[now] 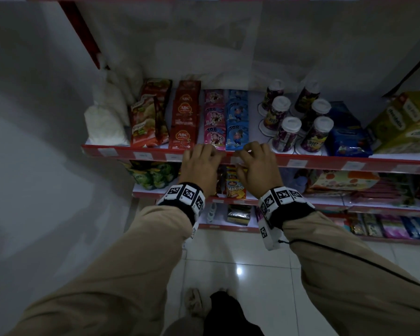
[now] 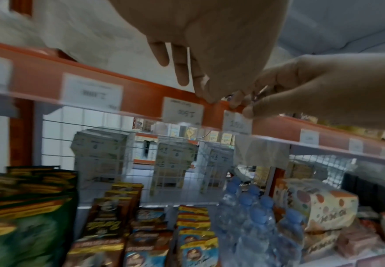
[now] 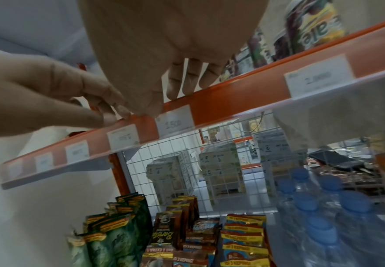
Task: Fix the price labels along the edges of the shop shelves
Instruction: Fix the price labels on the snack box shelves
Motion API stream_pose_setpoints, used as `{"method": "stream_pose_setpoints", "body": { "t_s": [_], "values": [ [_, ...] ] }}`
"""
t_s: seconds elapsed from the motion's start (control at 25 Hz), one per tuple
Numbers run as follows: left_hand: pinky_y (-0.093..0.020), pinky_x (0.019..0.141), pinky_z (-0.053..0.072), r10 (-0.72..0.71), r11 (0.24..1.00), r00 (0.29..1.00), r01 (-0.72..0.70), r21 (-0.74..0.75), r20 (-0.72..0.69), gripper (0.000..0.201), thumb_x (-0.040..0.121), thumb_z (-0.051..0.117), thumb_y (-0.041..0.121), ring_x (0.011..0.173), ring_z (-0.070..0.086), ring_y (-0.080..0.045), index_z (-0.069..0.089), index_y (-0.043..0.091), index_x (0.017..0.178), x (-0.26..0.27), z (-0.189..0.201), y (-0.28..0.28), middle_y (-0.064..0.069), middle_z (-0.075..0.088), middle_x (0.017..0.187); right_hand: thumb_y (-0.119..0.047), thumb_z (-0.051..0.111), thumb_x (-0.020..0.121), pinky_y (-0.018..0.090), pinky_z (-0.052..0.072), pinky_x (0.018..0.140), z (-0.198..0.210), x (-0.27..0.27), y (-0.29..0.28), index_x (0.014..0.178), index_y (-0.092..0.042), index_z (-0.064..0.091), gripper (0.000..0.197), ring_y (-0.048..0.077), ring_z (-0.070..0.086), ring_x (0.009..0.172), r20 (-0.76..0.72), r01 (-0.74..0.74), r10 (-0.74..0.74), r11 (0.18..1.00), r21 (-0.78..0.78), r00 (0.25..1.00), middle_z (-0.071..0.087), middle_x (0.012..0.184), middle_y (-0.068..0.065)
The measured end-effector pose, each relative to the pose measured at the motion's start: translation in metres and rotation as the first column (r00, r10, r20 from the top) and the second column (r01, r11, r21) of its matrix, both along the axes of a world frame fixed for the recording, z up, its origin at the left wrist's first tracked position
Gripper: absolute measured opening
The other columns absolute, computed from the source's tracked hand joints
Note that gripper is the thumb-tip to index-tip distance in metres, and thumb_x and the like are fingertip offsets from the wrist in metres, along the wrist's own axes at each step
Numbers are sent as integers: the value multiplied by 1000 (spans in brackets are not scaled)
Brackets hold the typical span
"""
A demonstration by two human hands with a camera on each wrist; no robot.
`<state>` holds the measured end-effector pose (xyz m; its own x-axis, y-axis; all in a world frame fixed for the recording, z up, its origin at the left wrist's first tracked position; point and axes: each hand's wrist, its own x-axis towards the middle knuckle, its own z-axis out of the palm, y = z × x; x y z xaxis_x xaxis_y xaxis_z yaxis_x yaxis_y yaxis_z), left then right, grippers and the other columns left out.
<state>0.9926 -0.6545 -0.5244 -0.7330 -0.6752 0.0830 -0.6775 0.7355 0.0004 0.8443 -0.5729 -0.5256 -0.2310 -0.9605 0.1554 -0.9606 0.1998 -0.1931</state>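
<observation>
A red shelf-edge strip [image 1: 325, 160] with a clear cover carries white price labels. One price label [image 1: 237, 160] sits between my two hands; in the wrist views it is the label [image 2: 237, 123] [image 3: 174, 122] marked 1500. My left hand [image 1: 201, 161] curls its fingers over the strip's top edge just left of that label, thumb on the front, as the left hand [image 2: 206, 95] shows from below. My right hand [image 1: 254, 161] curls over the edge too. The right hand [image 2: 247, 108] pinches at the label's top corner with thumb and forefinger.
Sachet strips [image 1: 214, 117], sauce packs [image 1: 184, 117], cups [image 1: 289, 134] and boxes [image 1: 407, 122] stand just behind the strip. Neighbouring labels [image 2: 183, 112] [image 3: 123, 138] sit to the left. The lower shelf holds water bottles [image 2: 255, 216] and snack packs [image 2: 27, 216] before a wire grid.
</observation>
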Motion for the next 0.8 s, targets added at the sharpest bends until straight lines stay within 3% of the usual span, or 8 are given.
{"method": "stream_pose_setpoints", "body": {
  "t_s": [0.12,0.32,0.48,0.64,0.8],
  "values": [
    [-39,91,30,53,998,999,-53,-28,7,57,79,58,20,116,41,-26,44,25,135,18,-4,-3,-2,46,130,-25,61,81,43,37,82,-2,7,-4,113,-10,61,35,36,47,103,11,-12,12,1000,-22,1000,53,118,15],
    [-39,93,32,-9,1000,1000,9,10,26,54,82,54,16,118,41,-26,44,20,134,28,-2,-13,-3,46,131,-24,63,79,40,34,82,-6,21,-9,114,-11,60,38,34,45,104,50,-6,7,1000,-21,999,55,116,12],
    [-41,91,40,-66,990,998,68,120,-18,51,82,51,7,115,42,-28,46,13,132,29,0,-24,-8,47,126,-14,64,75,43,39,86,-6,29,-11,114,-5,59,40,36,46,106,76,28,-27,1000,-14,997,55,117,16],
    [-41,94,40,-107,981,994,110,157,-27,58,82,51,6,118,38,-29,41,13,139,34,-1,-30,-10,43,130,1,64,70,44,47,83,-5,41,-19,105,4,62,34,39,54,97,112,-81,95,989,-125,989,61,103,23],
    [-39,94,38,-125,980,992,128,152,-30,57,81,53,5,117,36,-29,44,12,136,38,-7,-29,-10,43,129,-5,62,72,43,48,79,-10,53,-25,100,0,65,28,36,54,94,45,-51,56,993,-102,997,64,98,19]
  ]
}}
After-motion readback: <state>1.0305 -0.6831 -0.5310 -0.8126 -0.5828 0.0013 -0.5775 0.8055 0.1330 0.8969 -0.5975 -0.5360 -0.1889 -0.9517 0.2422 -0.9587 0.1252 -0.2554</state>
